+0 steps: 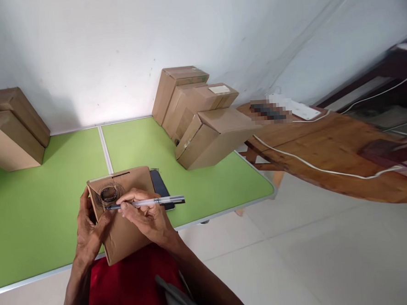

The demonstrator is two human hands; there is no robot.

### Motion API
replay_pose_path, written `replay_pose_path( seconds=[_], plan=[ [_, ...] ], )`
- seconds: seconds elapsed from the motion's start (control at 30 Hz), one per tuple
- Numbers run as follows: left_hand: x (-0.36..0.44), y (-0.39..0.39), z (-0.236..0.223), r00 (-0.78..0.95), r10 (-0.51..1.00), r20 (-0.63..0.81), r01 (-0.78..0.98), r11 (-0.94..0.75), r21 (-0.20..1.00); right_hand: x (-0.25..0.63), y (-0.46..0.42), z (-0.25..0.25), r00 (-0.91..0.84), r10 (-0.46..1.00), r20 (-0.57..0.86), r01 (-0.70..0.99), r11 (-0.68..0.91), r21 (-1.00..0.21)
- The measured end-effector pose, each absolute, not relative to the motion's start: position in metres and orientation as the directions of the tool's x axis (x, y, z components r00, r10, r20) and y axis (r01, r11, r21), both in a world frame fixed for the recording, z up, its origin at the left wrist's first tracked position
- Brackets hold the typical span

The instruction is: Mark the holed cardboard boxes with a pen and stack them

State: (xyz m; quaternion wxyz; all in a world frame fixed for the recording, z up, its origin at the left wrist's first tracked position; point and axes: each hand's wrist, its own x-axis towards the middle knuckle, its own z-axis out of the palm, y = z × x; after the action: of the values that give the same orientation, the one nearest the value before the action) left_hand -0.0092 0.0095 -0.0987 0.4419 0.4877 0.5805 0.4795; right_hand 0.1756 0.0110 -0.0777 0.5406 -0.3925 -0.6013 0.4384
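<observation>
green table (70, 183) by pale wall (98, 62); cardboard box (124, 238) is at the table's near edge, left hand (90, 227) grips its left side, right hand (147, 218) pinches a pen (167, 200) over it. box looks light, stiff but dentable, best held by its edges; pen probably slick, best pinched low; nib contact unclear.

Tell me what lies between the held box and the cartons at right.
Head view: a dark, phone-like slab beside the held box, then green tabletop.
</observation>
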Motion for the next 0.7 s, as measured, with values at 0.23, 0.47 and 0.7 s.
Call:
replay_pose_path(
  seconds=[0.23, 0.47, 0.7],
  plan=[
    [-0.009, 0.007, -0.094, -0.143, 0.987, -0.073, 0.083, 0.086, 0.993, 0.185, 0.011, -0.083, 0.082, 0.979, 0.185, -0.112, 0.193, -0.975],
    [-0.006, 0.006, -0.103, -0.111, 0.993, -0.025, 0.075, 0.034, 0.997, 0.184, 0.026, -0.079, 0.185, 0.964, 0.192, -0.189, 0.227, -0.955],
    [-0.005, 0.003, -0.112, -0.086, 0.996, -0.016, 0.109, 0.026, 0.994, 0.159, 0.025, -0.082, 0.046, 0.972, 0.232, -0.242, 0.236, -0.941]
  ],
)
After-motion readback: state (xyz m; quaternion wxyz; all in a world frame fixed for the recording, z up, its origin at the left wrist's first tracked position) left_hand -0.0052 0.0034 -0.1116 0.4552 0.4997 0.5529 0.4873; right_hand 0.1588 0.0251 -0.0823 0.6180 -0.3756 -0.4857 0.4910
